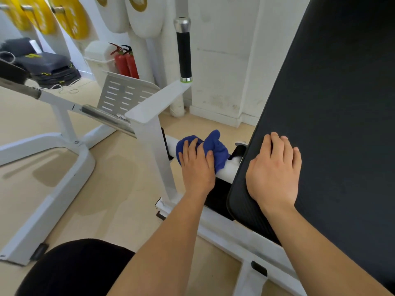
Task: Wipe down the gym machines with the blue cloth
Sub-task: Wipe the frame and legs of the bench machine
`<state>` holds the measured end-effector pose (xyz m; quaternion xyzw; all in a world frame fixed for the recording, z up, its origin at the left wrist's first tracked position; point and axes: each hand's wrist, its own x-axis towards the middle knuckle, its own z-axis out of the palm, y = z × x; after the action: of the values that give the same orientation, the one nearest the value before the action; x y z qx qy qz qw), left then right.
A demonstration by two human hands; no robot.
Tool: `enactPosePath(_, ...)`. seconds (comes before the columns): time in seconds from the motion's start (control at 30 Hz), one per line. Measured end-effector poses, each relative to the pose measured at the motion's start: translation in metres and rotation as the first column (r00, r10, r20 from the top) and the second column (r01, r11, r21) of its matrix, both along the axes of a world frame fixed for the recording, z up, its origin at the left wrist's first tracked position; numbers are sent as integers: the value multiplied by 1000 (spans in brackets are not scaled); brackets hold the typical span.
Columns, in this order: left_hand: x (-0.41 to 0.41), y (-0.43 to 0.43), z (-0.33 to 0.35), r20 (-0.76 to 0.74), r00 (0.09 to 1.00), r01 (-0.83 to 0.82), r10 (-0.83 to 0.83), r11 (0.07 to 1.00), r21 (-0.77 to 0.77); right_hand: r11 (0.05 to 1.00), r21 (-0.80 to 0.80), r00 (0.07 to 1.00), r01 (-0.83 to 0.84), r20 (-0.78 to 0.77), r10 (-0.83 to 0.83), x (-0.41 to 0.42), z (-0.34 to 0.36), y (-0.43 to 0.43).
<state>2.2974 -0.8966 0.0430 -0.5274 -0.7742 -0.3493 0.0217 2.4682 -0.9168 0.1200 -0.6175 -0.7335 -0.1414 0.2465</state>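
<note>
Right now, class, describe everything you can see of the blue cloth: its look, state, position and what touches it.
The blue cloth is a deep blue, soft-looking fabric, like towelling, bunched rather than folded flat. It is draped over a white round bar of the gym machine, low down beside the black pad. One crumpled end pokes upward. The left hand presses it against the bar, fingers spread over its left part, thumb on its middle. The right hand rests on the pad, clear of it.

The blue cloth (213,149) at centre looks soft and nappy, like terry. The tube (226,167) under it is smooth white painted metal with a slight sheen. The black pad (342,103) on the right is matt, finely grained, possibly vinyl. The upright handle (185,54) at upper centre has a matt black grip, probably rubber, and polished metal ends.
</note>
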Motion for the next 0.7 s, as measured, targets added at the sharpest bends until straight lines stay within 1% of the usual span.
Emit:
enactPosePath(0.03,1,-4,-1,23,999,22,-22,1000,3,1000,1,1000,-4,-1,4,0,0,0)
enactPosePath(0.1,-2,-14,-2,33,992,124,-124,992,-16,1000,-9,1000,-12,-1,12,-1,0,1)
enactPosePath(0.17,-13,-25,5,29,968,252,-251,966,-56,1000,-22,1000,-18,-8,18,1,1,0)
enactPosePath(0.23,-27,-36,18,62,943,333,-328,936,-115,998,-27,999,-51,3,51,3,3,-2)
enactPosePath(0.3,-40,-49,36,83,926,376,-368,919,-121,985,-30,984,-168,51,169,0,7,-5)
enactPosePath(0.33,-45,-58,46,70,923,384,-378,919,-96,965,-44,962,-259,76,262,-8,10,-9)
enactPosePath(0.37,-50,-67,54,63,926,378,-373,923,-78,930,-90,929,-355,80,362,-20,14,-14)
enactPosePath(0.4,-56,-76,61,65,931,363,-359,929,-72,880,-173,890,-441,43,455,-35,19,-20)
enactPosePath(0.43,-63,-85,67,69,940,338,-333,938,-73,819,-271,855,-506,-33,518,-51,22,-27)
enactPosePath(0.47,-71,-93,73,74,951,306,-300,949,-74,758,-347,829,-553,-135,543,-66,23,-32)
enactPosePath(0.5,-79,-102,78,84,960,273,-267,959,-75,715,-390,814,-580,-233,533,-80,21,-35)
enactPosePath(0.57,-96,-117,86,114,968,234,-225,969,-73,662,-422,781,-620,-419,464,-101,18,-39)
enactPosePath(0.63,-111,-130,90,150,968,215,-201,973,-81,588,-442,709,-678,-606,362,-116,15,-36)
enactPosePath(0.67,-118,-137,88,175,966,210,-192,974,-88,547,-452,676,-705,-661,325,-122,14,-35)
enactPosePath(0.7,-124,-143,85,202,961,209,-186,973,-95,533,-456,670,-713,-667,326,-127,13,-34)
